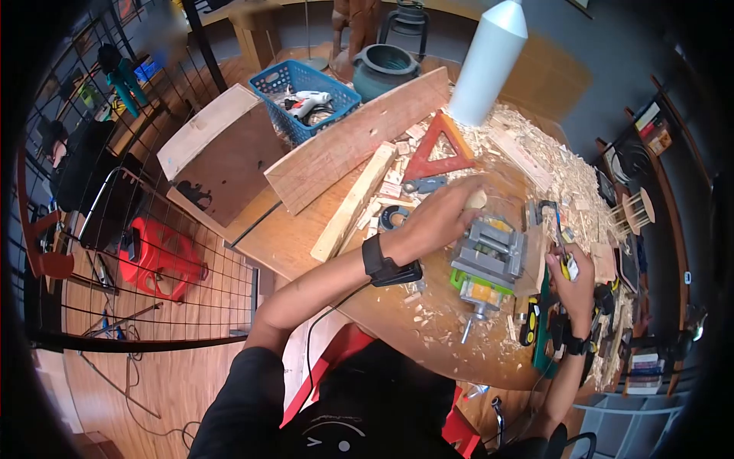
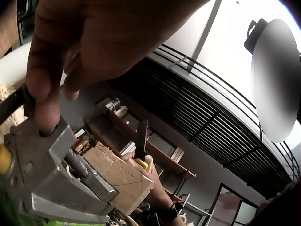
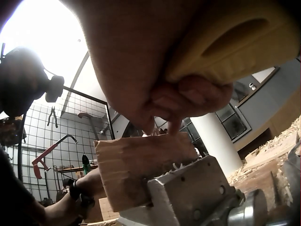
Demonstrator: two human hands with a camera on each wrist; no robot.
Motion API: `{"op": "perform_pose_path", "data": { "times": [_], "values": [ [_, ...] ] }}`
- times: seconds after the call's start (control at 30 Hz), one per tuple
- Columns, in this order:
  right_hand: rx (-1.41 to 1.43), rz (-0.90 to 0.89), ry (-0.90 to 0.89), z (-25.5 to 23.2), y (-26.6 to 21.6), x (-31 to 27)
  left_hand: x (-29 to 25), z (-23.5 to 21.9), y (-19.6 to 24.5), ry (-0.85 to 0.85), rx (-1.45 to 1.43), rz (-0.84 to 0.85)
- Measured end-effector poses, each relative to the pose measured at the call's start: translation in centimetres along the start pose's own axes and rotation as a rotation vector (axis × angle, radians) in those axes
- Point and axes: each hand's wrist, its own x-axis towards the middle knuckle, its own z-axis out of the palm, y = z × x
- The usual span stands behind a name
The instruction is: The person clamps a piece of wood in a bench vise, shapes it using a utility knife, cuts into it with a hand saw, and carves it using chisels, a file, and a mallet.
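A grey metal vise stands on the table with a wood block clamped in it, pencil lines on its face. My left hand rests on the vise's far end; in the left wrist view a fingertip presses its metal top beside a black rod. To the right of the vise, my right hand grips a tool with a yellow handle. From that hand a flat blade points up in the left wrist view. The right wrist view has the right hand close above the block, and the left hand hidden behind it.
Wood shavings cover the table's right side. A red triangular frame, a white cylinder, long boards and a blue basket lie or stand beyond the vise. Several hand tools lie near the right hand.
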Motion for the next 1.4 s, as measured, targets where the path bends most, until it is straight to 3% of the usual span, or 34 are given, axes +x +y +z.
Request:
{"op": "perform_pose_path", "data": {
  "times": [0.07, 0.1, 0.2, 0.43, 0.5, 0.6, 0.7, 0.73, 0.77, 0.97, 1.03, 1.1, 1.17, 1.2, 1.27, 1.4],
  "values": [
    [0.007, -0.051, 0.001, 0.1, -1.3, -0.5, -0.1, -1.2, -0.1, 0.125, 0.12, 0.17],
    [0.008, -0.093, 0.006, 0.1, -1.5, -0.7, -0.1, -2.2, -0.1, 0.124, 0.13, 0.169],
    [-0.023, -0.111, 0.002, 0.2, -1.6, -1.1, -0.8, -6.6, 0.8, -0.131, 0.211, -0.06],
    [0.042, -0.016, -0.029, 0.5, -1.2, -1.1, -5.3, -10.9, -0.1, -0.152, 0.333, -0.158],
    [0.072, -0.003, -0.049, 0.5, -1.3, -1.0, -6.0, -11.7, 0.6, -0.301, 0.467, -0.427],
    [0.115, 0.05, -0.069, 0.4, -1.6, -1.1, -8.1, -11.9, 0.0, -0.274, 0.27, -0.32],
    [0.138, 0.005, -0.062, 0.7, -0.6, -1.0, -9.8, -11.7, -0.2, -0.243, 0.166, -0.414],
    [0.149, 0.005, -0.062, 1.0, -0.5, -1.0, -10.2, -11.6, -0.6, -0.23, 0.158, -0.282],
    [0.182, 0.025, -0.054, 1.1, -0.5, -1.1, -10.9, -11.6, -0.6, -0.234, 0.165, -0.288],
    [0.227, 0.005, -0.117, 1.2, 0.9, -0.5, -14.5, -11.0, -1.0, -0.019, 0.077, -0.362],
    [0.225, 0.026, -0.18, 1.1, 1.3, -0.3, -15.5, -10.4, -1.4, 0.159, 0.099, -0.399],
    [0.246, -0.038, -0.143, 1.3, 1.2, -0.1, -16.3, -9.4, -2.0, 0.237, 0.171, -0.448],
    [0.241, -0.073, -0.268, 0.5, 1.0, 0.5, -16.8, -8.7, -3.7, 0.386, 0.526, -0.397],
    [0.234, -0.098, -0.269, 0.2, 0.4, 0.6, -16.9, -8.2, -4.2, 0.384, 0.524, -0.405],
    [0.234, -0.122, -0.284, 0.0, 0.2, 0.8, -16.8, -7.6, -4.4, 0.507, 0.674, -0.226],
    [0.24, -0.133, -0.4, -0.4, 0.5, 2.0, -17.0, -8.6, -4.5, 0.613, 0.784, -0.263]
  ]
}}
